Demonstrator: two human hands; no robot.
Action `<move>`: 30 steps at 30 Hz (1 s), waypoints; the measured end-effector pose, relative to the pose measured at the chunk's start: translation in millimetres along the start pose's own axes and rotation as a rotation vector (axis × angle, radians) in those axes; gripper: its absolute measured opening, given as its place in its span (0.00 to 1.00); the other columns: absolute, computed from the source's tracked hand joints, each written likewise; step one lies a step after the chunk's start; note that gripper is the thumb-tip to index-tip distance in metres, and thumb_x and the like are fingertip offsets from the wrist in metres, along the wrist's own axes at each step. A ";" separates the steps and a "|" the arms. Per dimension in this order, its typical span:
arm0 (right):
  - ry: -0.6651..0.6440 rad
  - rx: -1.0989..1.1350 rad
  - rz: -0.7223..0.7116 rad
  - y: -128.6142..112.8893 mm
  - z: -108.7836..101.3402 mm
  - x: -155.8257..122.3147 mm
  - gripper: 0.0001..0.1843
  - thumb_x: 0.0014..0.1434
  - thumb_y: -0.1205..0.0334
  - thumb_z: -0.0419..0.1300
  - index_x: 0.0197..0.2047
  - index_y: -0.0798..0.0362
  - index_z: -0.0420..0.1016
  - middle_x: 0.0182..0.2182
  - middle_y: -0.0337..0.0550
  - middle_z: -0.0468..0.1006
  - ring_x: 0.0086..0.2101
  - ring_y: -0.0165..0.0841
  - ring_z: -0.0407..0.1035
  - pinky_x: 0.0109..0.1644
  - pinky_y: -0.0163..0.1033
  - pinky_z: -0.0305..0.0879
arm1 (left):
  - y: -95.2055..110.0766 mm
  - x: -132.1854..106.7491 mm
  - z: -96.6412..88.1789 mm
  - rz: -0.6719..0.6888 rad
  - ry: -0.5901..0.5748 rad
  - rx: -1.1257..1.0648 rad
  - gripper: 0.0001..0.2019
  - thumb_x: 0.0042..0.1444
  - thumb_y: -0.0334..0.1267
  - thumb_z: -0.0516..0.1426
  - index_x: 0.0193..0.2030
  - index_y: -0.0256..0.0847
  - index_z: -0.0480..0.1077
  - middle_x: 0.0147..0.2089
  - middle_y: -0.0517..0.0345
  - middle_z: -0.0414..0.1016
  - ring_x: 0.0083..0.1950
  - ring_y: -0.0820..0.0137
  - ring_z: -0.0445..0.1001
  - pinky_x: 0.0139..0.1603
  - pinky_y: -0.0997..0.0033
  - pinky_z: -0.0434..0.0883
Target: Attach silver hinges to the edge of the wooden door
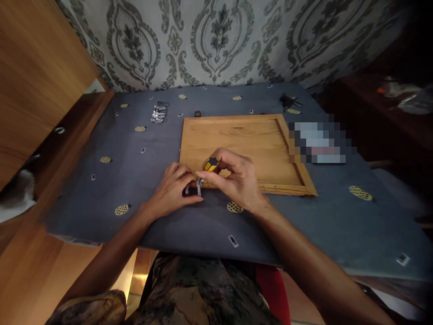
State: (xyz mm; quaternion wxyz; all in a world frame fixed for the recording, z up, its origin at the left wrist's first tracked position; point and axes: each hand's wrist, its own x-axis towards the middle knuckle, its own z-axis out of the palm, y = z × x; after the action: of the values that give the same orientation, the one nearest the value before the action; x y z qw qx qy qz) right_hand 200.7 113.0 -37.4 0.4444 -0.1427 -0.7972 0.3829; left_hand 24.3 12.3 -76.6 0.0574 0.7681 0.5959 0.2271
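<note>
A framed wooden cabinet door (243,135) lies flat on the cloth-covered table in front of me. At its near left edge sits a small metal hinge (199,188). My left hand (171,189) steadies this hinge, thumb on the near side and fingers resting at the door frame. In my right hand (240,180) is a screwdriver with a yellow and black handle (211,164), pinched between thumb and curled fingers. Its handle tilts over the hinge; the tip is hidden by my fingers.
Several metal hinges (158,113) lie together at the back left of the table (135,176). Behind the door is a small black object (198,113). A dark tool-like item (290,101) lies at the back right, near a blurred-out object (320,143). A patterned curtain (221,40) hangs behind.
</note>
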 end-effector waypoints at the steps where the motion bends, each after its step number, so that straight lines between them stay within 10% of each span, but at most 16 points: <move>1: 0.029 -0.009 -0.012 0.3 0.4 -1.1 0.15 0.62 0.53 0.67 0.31 0.51 0.68 0.24 0.33 0.69 0.25 0.26 0.65 0.29 0.34 0.64 | 0.4 0.3 -0.5 -0.005 -0.004 -0.005 0.22 0.56 0.51 0.68 0.51 0.41 0.73 0.48 0.52 0.71 0.52 0.57 0.65 0.53 0.54 0.69; 7: 0.223 0.000 0.012 2.2 -0.3 -6.3 0.09 0.64 0.58 0.65 0.35 0.49 0.69 0.26 0.34 0.68 0.26 0.28 0.66 0.30 0.38 0.67 | 0.4 1.0 -1.3 -0.011 0.005 -0.023 0.21 0.55 0.51 0.69 0.48 0.39 0.75 0.47 0.51 0.72 0.51 0.57 0.65 0.52 0.54 0.69; 30: 0.051 -0.065 0.048 2.2 0.5 -2.5 0.16 0.64 0.51 0.65 0.30 0.50 0.67 0.25 0.34 0.69 0.25 0.27 0.66 0.30 0.37 0.63 | 0.7 0.3 -0.8 -0.029 -0.019 -0.024 0.20 0.59 0.54 0.65 0.50 0.42 0.74 0.49 0.51 0.71 0.53 0.56 0.65 0.55 0.51 0.68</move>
State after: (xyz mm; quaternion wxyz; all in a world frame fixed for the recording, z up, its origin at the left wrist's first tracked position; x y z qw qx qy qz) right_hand 201.4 112.8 -40.7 0.4504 -0.1858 -0.7940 0.3635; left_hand 24.6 12.3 -75.5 0.0756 0.7607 0.6037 0.2261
